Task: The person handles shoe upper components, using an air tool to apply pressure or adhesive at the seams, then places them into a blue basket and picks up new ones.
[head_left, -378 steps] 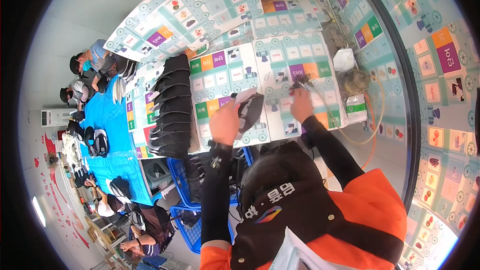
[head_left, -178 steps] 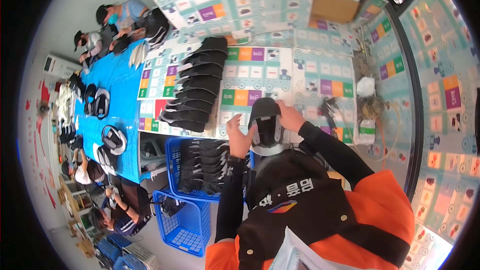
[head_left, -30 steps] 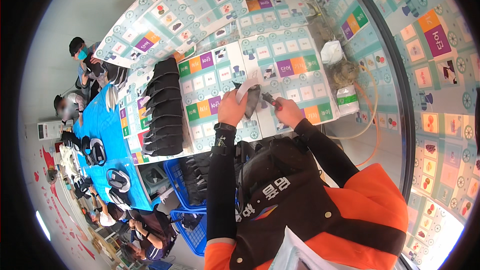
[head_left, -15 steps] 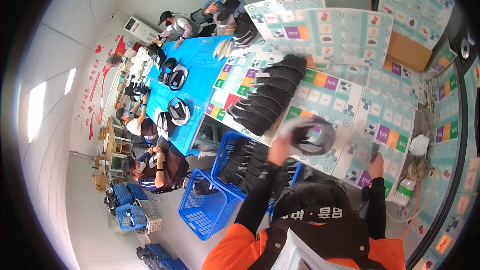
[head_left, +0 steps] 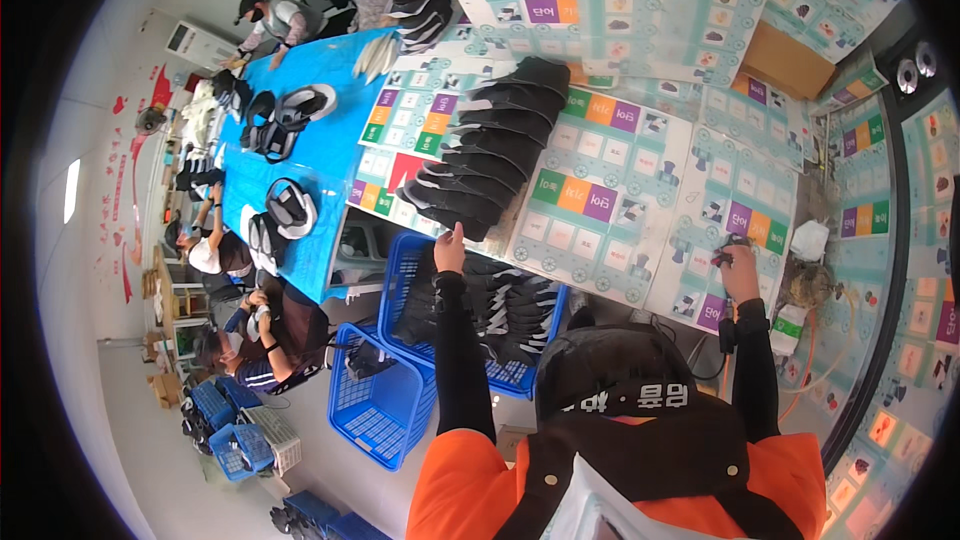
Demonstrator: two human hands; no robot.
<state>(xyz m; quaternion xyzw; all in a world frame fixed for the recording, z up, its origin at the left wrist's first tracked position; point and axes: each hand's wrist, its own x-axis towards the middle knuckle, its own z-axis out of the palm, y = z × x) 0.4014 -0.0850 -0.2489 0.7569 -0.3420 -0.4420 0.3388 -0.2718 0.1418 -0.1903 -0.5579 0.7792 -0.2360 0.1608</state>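
Observation:
On the printed table sheet lies a long row of nested black fabric pieces [head_left: 500, 145] with thin pale edges. They look like cap or shoe parts; the kind is unclear. At the row's near end is my left hand [head_left: 450, 252], a finger stretched toward the lowest piece and nothing visible held in it. My right hand [head_left: 738, 272] is over the right part of the table, its fingers closed round a small dark tool [head_left: 735, 241] that is mostly hidden.
A blue basket [head_left: 395, 290] of similar black pieces stands below the table's near edge, with another blue basket [head_left: 375, 440] beside it. Black-and-white pieces [head_left: 290, 208] lie on the blue-covered table [head_left: 335, 100]. Co-workers are at its sides. Printed boards [head_left: 670, 20] stand behind.
The round grey-and-black piece has left my left hand, which moved left to the row's near end. The view has shifted. My right hand stays over the right side.

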